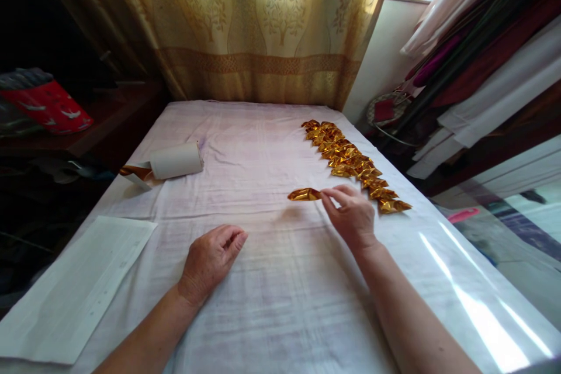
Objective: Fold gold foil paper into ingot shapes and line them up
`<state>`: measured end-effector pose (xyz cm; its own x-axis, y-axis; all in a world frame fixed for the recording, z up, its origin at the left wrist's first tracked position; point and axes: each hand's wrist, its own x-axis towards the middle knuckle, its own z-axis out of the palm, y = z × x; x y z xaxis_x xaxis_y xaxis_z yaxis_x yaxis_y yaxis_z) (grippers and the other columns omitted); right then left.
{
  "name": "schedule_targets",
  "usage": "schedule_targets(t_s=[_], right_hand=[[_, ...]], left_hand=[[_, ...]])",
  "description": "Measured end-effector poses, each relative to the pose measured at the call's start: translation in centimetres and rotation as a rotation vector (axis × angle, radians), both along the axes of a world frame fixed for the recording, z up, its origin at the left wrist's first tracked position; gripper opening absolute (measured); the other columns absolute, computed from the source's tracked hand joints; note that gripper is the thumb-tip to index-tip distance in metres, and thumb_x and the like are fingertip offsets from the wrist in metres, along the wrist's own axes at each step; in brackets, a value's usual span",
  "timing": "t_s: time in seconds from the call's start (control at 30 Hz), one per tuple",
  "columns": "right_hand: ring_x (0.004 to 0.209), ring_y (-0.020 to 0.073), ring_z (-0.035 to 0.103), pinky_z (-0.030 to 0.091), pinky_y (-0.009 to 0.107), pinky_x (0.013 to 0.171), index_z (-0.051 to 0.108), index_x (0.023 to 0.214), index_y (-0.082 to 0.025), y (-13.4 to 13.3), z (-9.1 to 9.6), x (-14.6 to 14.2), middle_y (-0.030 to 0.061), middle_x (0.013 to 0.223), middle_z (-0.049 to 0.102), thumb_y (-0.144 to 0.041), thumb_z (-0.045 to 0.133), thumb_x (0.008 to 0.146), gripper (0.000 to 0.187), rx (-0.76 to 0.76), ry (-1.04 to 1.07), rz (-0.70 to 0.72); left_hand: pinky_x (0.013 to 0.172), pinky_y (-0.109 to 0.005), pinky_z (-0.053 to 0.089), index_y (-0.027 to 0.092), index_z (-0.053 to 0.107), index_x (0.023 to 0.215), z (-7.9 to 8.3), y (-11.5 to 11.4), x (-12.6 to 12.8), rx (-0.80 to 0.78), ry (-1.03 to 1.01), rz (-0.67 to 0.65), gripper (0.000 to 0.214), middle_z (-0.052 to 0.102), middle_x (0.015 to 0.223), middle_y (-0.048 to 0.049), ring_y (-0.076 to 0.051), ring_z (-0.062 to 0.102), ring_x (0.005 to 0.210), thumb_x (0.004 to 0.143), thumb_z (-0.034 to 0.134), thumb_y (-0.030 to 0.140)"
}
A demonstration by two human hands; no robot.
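My right hand (350,216) pinches one end of a folded gold foil paper ingot (304,194), holding it a little above the white cloth, where its shadow falls. Just beyond that hand, several similar gold foil ingots (346,155) lie in slanting rows along the right side of the bed-like surface. My left hand (214,260) rests on the cloth at the lower middle, its fingers curled in and thumb against them. Whatever those fingers may hold is hidden.
The cloth-covered surface (245,146) bears a white roll (177,160) with gold-brown foil at its left end. A white paper sheet (74,286) lies at the lower left. Behind hangs a gold curtain (263,29). Clothes (495,82) hang at the right; a red container (48,105) stands left.
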<state>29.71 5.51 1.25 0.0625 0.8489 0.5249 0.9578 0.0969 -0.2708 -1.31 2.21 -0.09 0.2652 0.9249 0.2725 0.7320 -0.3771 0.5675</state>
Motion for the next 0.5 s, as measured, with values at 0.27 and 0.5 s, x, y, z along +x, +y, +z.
schedule_targets(t_s=[0.27, 0.5], right_hand=[[0.082, 0.0224, 0.047, 0.024, 0.036, 0.069, 0.075, 0.074, -0.021, 2.8, 0.0, 9.0, 0.0091, 0.093, 0.067, -0.032, 0.056, 0.089, 0.027, 0.015, -0.289, -0.320], [0.087, 0.0222, 0.048, 0.026, 0.038, 0.076, 0.070, 0.068, -0.020, 3.6, -0.2, 9.5, 0.0076, 0.091, 0.068, -0.022, 0.062, 0.083, 0.017, -0.085, -0.369, -0.313]], left_hand=[[0.068, -0.025, 0.051, 0.023, 0.070, 0.078, 0.2, 0.1, 0.1, 0.002, 0.015, 0.002, 0.041, 0.074, 0.080, -0.0025, -0.016, 0.068, 0.072, 0.097, 0.041, 0.045], [0.067, -0.025, 0.052, 0.023, 0.070, 0.079, -0.2, 0.1, -0.1, 0.029, 0.041, 0.002, 0.039, 0.075, 0.080, -0.0018, -0.017, 0.069, 0.072, 0.097, 0.042, 0.045]])
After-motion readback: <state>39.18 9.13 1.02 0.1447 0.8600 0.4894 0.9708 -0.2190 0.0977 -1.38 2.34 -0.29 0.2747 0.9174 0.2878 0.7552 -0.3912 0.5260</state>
